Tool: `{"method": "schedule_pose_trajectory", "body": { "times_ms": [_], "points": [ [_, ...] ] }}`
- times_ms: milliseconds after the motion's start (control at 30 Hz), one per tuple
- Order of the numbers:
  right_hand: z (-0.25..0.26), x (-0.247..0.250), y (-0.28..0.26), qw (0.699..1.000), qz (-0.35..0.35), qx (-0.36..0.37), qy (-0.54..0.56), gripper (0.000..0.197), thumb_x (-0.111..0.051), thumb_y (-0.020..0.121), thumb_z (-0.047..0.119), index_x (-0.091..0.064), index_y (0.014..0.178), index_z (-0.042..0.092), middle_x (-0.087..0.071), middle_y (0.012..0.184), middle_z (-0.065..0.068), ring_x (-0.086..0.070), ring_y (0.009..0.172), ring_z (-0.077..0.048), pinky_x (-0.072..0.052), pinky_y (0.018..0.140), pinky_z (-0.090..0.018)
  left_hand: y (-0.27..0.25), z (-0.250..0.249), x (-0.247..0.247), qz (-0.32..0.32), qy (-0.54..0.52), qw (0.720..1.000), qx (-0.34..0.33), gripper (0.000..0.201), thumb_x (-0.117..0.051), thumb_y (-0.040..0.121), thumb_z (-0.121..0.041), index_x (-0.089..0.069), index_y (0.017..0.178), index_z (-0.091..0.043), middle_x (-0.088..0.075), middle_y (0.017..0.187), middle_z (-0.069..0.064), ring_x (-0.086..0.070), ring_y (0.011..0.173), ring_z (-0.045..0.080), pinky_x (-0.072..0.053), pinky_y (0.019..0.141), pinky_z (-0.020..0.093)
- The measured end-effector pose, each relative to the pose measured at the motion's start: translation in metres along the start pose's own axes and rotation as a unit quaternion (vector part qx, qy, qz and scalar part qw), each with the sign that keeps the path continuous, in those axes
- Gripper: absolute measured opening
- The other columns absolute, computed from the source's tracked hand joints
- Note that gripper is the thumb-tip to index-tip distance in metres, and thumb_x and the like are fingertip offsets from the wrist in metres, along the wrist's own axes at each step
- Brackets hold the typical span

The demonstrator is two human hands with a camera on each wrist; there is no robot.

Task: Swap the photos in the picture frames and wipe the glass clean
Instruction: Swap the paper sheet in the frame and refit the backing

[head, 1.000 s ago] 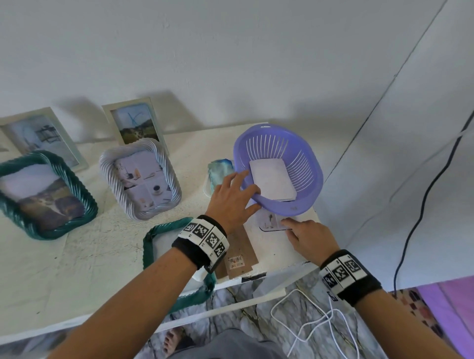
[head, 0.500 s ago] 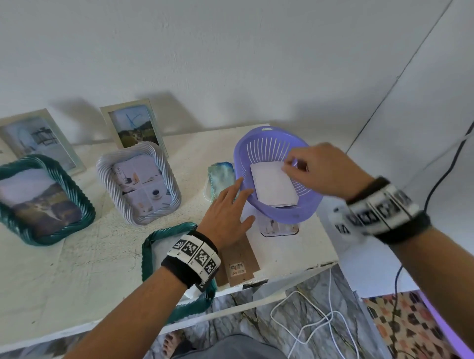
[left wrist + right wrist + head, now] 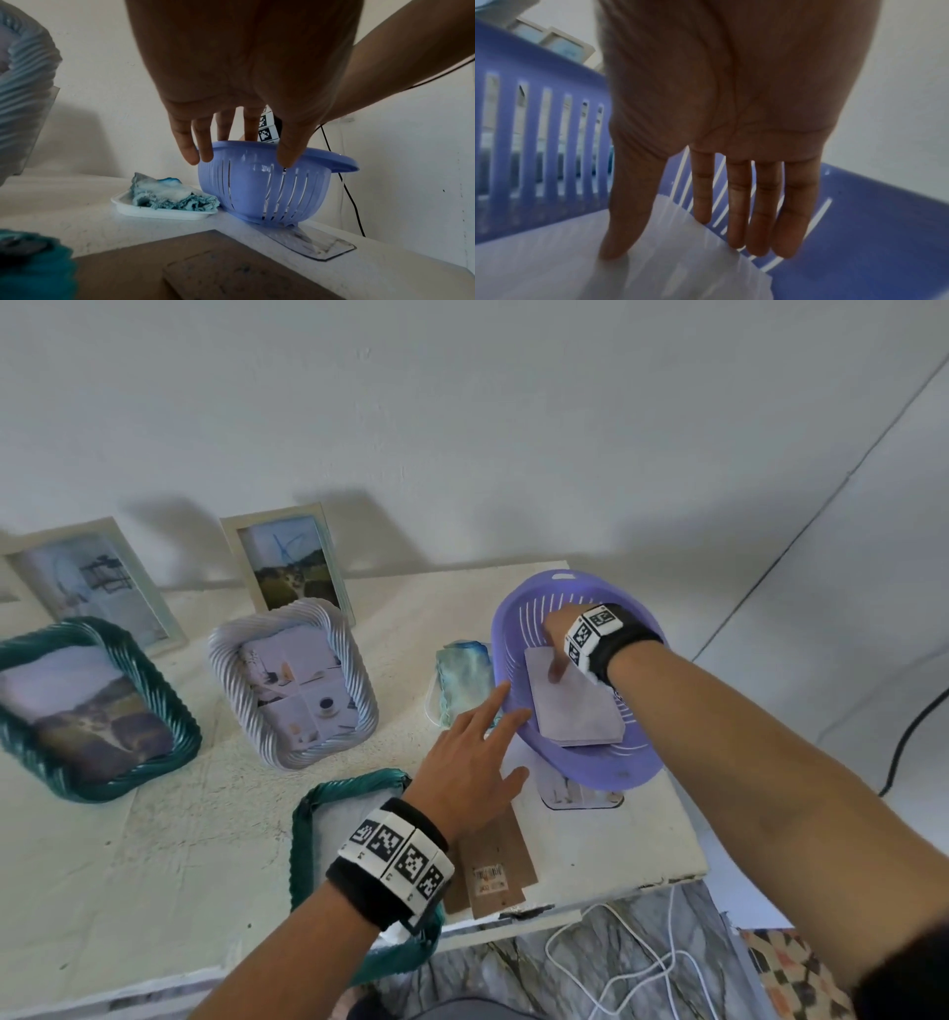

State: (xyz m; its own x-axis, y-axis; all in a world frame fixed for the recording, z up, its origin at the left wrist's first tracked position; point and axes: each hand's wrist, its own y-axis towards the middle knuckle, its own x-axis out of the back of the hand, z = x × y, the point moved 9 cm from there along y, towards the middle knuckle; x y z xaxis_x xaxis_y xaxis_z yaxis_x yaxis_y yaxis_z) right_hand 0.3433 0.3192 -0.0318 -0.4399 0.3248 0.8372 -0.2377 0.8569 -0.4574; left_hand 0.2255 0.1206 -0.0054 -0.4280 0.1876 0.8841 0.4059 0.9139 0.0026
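Observation:
A purple slotted basket (image 3: 611, 767) stands at the table's right end, with a stack of white photo sheets (image 3: 580, 711) lying in it. My right hand (image 3: 553, 654) is inside the basket. Its thumb rests on top of the stack (image 3: 654, 263) and its straight fingers (image 3: 757, 223) reach past the stack's far edge. My left hand (image 3: 482, 742) is spread open just left of the basket, fingers (image 3: 191, 150) against the rim (image 3: 257, 148). An empty teal frame (image 3: 308, 819) lies under my left wrist, beside brown backing boards (image 3: 493, 860). A clear pane (image 3: 580, 797) lies partly under the basket.
A blue cloth (image 3: 462, 677) lies on a small white tray beside the basket. A white rope frame (image 3: 292, 680) and a teal frame (image 3: 87, 706) stand at the left, with two cream frames (image 3: 290, 562) against the wall. The table edge (image 3: 616, 886) is near, and white cable (image 3: 642, 963) lies below it.
My right hand rose from the table in front of the basket, went over the rim and came down onto the photo stack. My left hand released the rim and now lies open against it.

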Motion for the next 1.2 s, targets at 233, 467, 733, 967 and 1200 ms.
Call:
{"method": "schedule_pose_trajectory", "body": {
  "times_ms": [233,467,733,967,1200],
  "points": [
    [0.002,0.010,-0.003,0.996,-0.068,0.003,0.054,0.052,-0.082,0.069,0.029,-0.054,0.111,0.017,-0.068,0.104,-0.008,-0.065,0.091,-0.033,-0.057,0.077,-0.040,0.000,0.003,-0.002,0.006,0.000,1.000,0.003,0.060,-0.054,0.097,-0.041,-0.028,0.151,-0.030,0.001,0.166,-0.006,-0.032,0.141,0.027,-0.039,0.109,0.043],
    [-0.019,0.059,-0.055,0.958,-0.149,0.009,0.246,0.023,-0.047,0.090,0.007,-0.057,0.109,0.016,-0.061,0.112,-0.010,-0.053,0.090,-0.028,-0.037,0.072,-0.029,-0.008,0.012,0.011,-0.074,-0.109,0.991,-0.003,0.052,-0.061,0.092,-0.035,-0.047,0.142,-0.026,-0.028,0.160,0.002,-0.038,0.140,0.026,-0.039,0.108,0.040],
    [-0.039,0.134,-0.177,0.824,-0.350,0.057,0.442,0.019,-0.048,0.090,0.009,-0.057,0.102,0.021,-0.055,0.076,0.002,-0.052,0.067,-0.009,-0.041,0.060,-0.020,-0.043,0.031,0.070,-0.223,-0.288,0.930,0.042,0.036,-0.058,0.091,-0.040,-0.064,0.122,-0.022,-0.065,0.117,-0.011,-0.059,0.110,0.000,-0.050,0.089,0.022],
    [0.063,0.119,-0.215,0.779,-0.316,0.191,0.506,0.016,-0.054,0.092,0.008,-0.058,0.103,0.018,-0.055,0.074,-0.004,-0.053,0.071,-0.017,-0.042,0.067,-0.025,-0.087,0.043,0.109,-0.209,-0.444,0.868,0.077,0.027,-0.065,0.087,-0.027,-0.066,0.114,-0.019,-0.073,0.099,0.004,-0.067,0.084,0.013,-0.053,0.074,0.022],
    [0.147,0.086,-0.204,0.737,-0.313,0.171,0.575,0.022,-0.059,0.093,0.008,-0.058,0.115,0.010,-0.057,0.086,0.007,-0.056,0.079,-0.010,-0.041,0.072,-0.011,-0.150,0.103,0.090,-0.177,-0.440,0.864,0.169,0.010,-0.061,0.093,0.001,-0.068,0.095,-0.007,-0.069,0.079,0.009,-0.062,0.067,0.014,-0.053,0.061,0.023]
  ]
}}
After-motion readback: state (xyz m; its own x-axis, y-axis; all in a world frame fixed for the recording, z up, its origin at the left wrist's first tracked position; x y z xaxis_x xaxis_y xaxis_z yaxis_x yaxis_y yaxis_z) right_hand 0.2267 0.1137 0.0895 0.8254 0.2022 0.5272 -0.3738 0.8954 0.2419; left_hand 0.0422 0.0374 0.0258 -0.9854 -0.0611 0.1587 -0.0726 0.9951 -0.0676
